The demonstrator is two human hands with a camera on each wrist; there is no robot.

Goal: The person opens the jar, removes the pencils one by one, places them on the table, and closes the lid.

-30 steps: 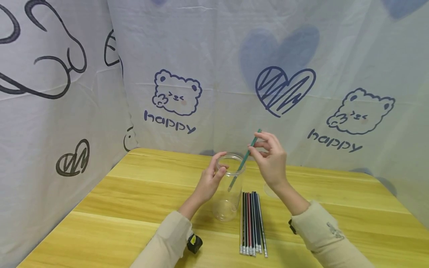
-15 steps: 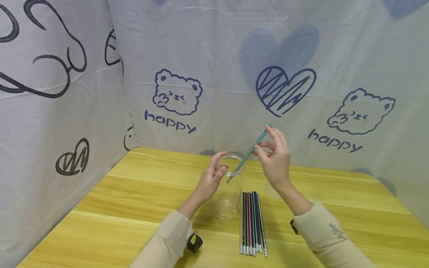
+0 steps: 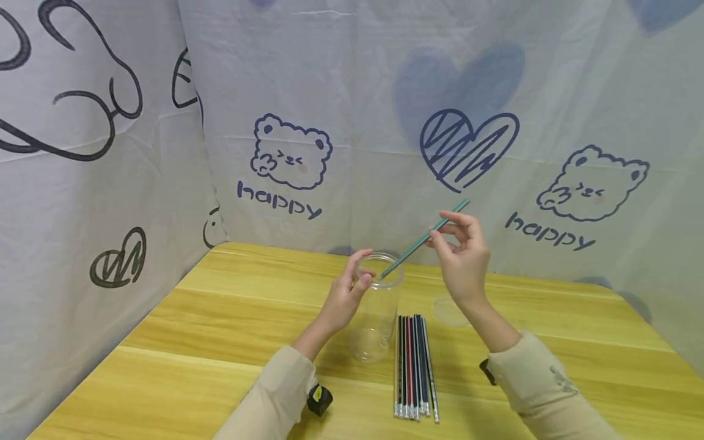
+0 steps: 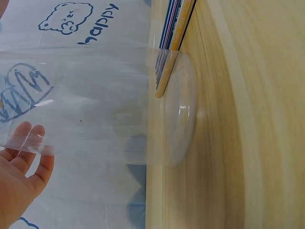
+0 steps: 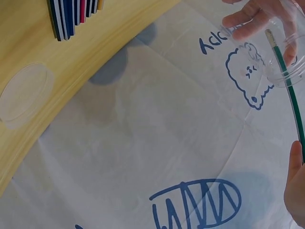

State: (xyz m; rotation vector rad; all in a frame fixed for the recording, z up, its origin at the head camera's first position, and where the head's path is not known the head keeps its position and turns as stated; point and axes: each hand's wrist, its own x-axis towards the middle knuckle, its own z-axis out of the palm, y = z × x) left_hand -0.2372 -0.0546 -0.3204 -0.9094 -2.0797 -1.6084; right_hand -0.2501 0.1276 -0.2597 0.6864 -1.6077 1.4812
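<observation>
A tall clear plastic jar [image 3: 379,324] stands upright on the wooden table, its mouth uncovered. Near the rim, the left hand [image 3: 342,299] holds it, fingers and thumb around the upper part; the left wrist view also has these fingers [image 4: 40,164] against the clear wall. Between thumb and fingers the right hand [image 3: 463,263] pinches a green pencil [image 3: 409,252], slanted down to the left. Its lower end lies just inside the jar's mouth, and the right wrist view has that pale end [image 5: 270,37] there. Beside the jar lies a row of pencils [image 3: 414,366], dark ones and a red one.
A clear round lid [image 3: 451,311] lies flat on the table [image 3: 220,318], behind the pencils and to their right. White cloth [image 3: 374,122] with drawn bears and hearts hangs behind the table and on the left.
The right hand has moved right, drawing the green pencil mostly up out of the jar and tilting it flatter. The left hand and jar have stayed in place.
</observation>
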